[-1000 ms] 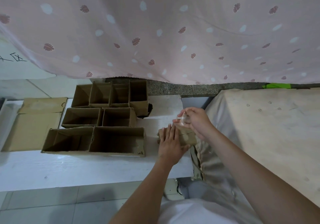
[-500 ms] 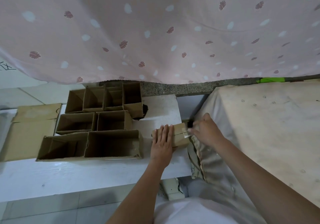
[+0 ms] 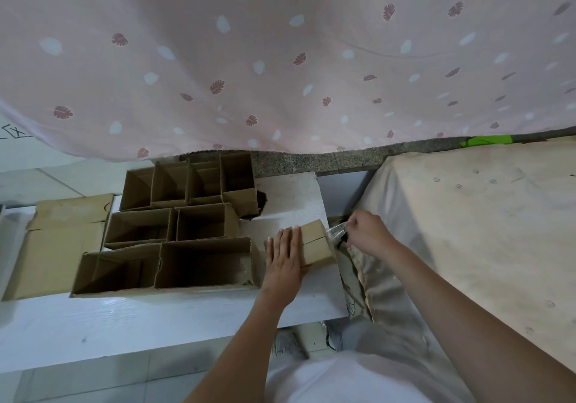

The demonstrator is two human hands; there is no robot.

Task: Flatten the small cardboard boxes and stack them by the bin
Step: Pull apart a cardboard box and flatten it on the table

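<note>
small box | under left hand (flat) | right hand beside

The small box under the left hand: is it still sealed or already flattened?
Not flattened: the small box keeps its full shape, flaps shut. The right hand pulls clear tape off its edge while the left hand presses it down.

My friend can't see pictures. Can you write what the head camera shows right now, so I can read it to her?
A person's left hand presses flat on a small closed cardboard box on a white table, while the right hand pulls clear tape off its end. Beside it stand open empty cardboard boxes and flat cardboard, under a pink spotted curtain.
</note>
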